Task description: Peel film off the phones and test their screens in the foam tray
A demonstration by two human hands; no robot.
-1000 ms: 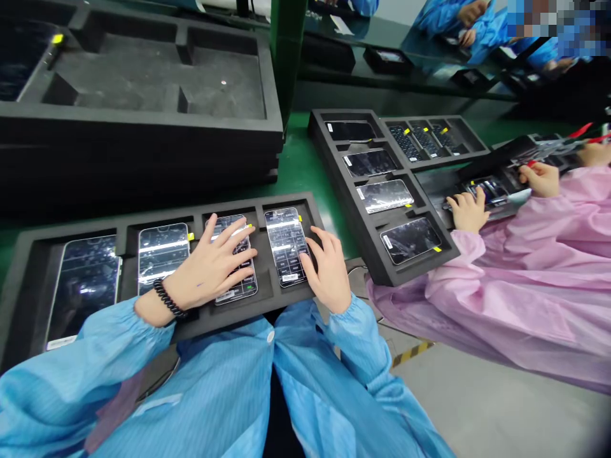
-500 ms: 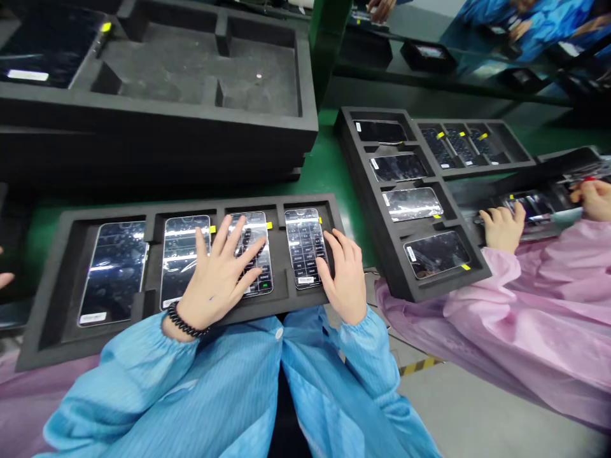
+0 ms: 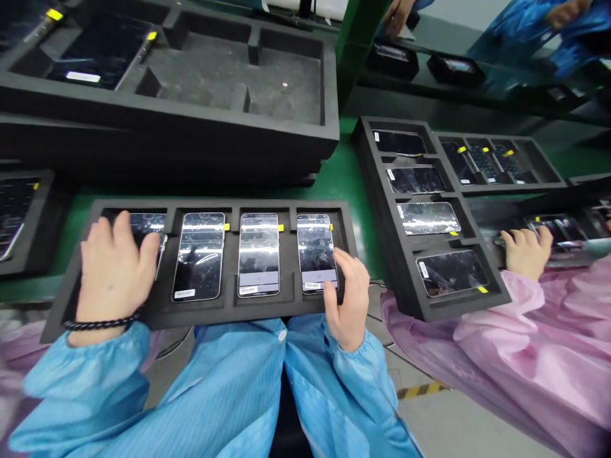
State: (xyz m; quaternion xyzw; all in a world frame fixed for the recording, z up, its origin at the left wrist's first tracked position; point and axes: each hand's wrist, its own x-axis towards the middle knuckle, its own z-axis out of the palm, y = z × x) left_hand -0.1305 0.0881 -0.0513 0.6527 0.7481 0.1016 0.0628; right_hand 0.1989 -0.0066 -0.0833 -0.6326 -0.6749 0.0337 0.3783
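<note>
A black foam tray (image 3: 229,313) lies before me with several smartphones in its compartments. My left hand (image 3: 114,267), a black coiled band at its wrist, is open over the leftmost phone (image 3: 149,222) and hides much of it. My right hand (image 3: 348,296) rests open at the tray's right end, fingers by the edge of the rightmost phone (image 3: 315,248). That phone and the phone left of it (image 3: 258,251) show lit screens with a pale band low down. The second phone from the left (image 3: 199,254) has a dark screen.
Stacked black foam trays (image 3: 286,124) stand behind mine. To the right, another foam tray (image 3: 415,304) holds several phones beside a co-worker's hand (image 3: 527,251) and pink sleeve (image 3: 501,299). A further phone tray (image 3: 515,187) lies beyond it, and one more (image 3: 33,245) sits at far left.
My left hand has moved left from the middle phones to the leftmost one. My right hand stays by the rightmost phone. The two right phones' screens changed from button grids to mostly plain displays.
</note>
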